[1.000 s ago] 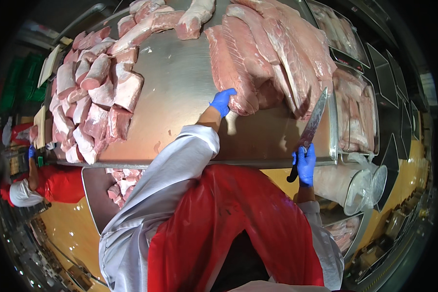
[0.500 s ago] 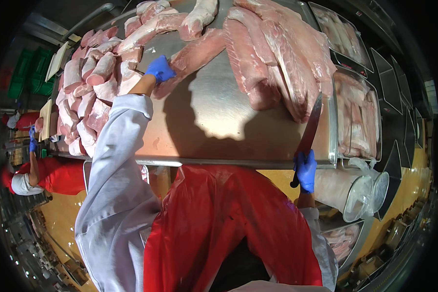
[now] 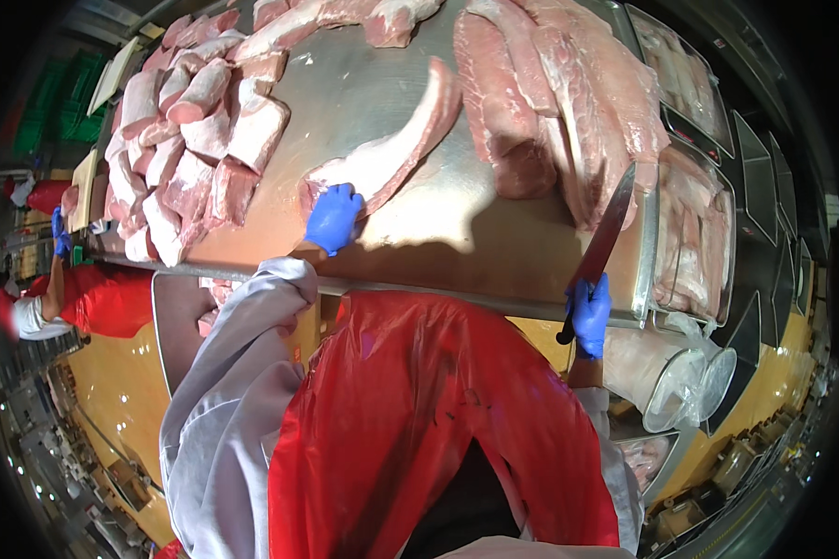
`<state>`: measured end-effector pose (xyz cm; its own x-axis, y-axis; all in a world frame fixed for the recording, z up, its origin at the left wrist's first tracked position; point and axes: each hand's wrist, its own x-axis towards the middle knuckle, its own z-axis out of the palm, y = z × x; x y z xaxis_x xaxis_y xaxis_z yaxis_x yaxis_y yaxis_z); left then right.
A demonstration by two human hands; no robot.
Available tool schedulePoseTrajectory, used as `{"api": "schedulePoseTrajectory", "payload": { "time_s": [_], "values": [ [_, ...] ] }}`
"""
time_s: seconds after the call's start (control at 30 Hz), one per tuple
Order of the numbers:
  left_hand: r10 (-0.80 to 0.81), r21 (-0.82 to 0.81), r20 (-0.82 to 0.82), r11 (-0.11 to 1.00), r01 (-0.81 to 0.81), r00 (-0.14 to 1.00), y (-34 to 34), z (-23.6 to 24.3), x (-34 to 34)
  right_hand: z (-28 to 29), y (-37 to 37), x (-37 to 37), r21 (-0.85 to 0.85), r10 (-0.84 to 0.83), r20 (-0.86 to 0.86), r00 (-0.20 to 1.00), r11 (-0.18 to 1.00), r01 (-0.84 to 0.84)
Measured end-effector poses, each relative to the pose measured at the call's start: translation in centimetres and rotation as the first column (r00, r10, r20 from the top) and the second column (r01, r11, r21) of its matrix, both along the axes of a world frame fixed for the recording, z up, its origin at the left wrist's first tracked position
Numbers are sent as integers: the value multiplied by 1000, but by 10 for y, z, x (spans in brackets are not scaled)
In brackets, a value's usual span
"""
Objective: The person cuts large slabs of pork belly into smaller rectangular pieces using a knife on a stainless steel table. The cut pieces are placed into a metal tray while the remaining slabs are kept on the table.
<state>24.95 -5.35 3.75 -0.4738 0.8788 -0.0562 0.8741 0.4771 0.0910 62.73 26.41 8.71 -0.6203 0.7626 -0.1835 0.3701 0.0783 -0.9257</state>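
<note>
My left hand [image 3: 334, 222], in a blue glove, has its fingers curled on the lower end of a curved strip of pork [image 3: 405, 130] lying pale side up on the steel table [image 3: 559, 270]. My right hand [image 3: 588, 315], also gloved, grips the black handle of a long knife [image 3: 609, 224], blade pointing upward beside the long pork slabs [image 3: 503, 84] on the right. A pile of cut chunks [image 3: 191, 168] covers the table's left part. More pieces [image 3: 308, 17] lie along the far edge.
Trays of meat [image 3: 690, 242] and dark metal pans [image 3: 755, 177] line the right side, with plastic-covered containers [image 3: 671, 373] below. At left are green crates [image 3: 70, 102], pale boards [image 3: 86, 200], a co-worker in red [image 3: 112, 303], another person [image 3: 37, 196] behind, and a metal bin [image 3: 182, 317] below the table edge.
My left hand moved the strip leftward from the slabs, then drew it toward me, now pale side up. My right hand still holds the knife in much the same place.
</note>
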Motion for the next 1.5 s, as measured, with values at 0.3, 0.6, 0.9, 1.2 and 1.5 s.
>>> {"api": "schedulePoseTrajectory", "payload": {
  "time_s": [0.3,0.6,0.9,1.2,1.5],
  "values": [
    [61,107,-141,993,-46,988,116,-26,3,12,1,-67,59,121,75,990,990,-126],
    [460,-78,235,887,-455,856,-93,-11,-36,-47,-79,-167,419,528,247,812,697,-581],
    [244,424,180,855,-299,953,-81,-8,-33,-23,-176,-262,307,565,558,608,539,-784],
    [255,135,131,953,-272,958,-34,-10,-44,-13,-197,-275,232,464,714,524,549,-803],
    [318,80,221,936,-342,922,-39,-14,-55,-24,-206,-305,239,434,715,548,585,-775]
  ]
}}
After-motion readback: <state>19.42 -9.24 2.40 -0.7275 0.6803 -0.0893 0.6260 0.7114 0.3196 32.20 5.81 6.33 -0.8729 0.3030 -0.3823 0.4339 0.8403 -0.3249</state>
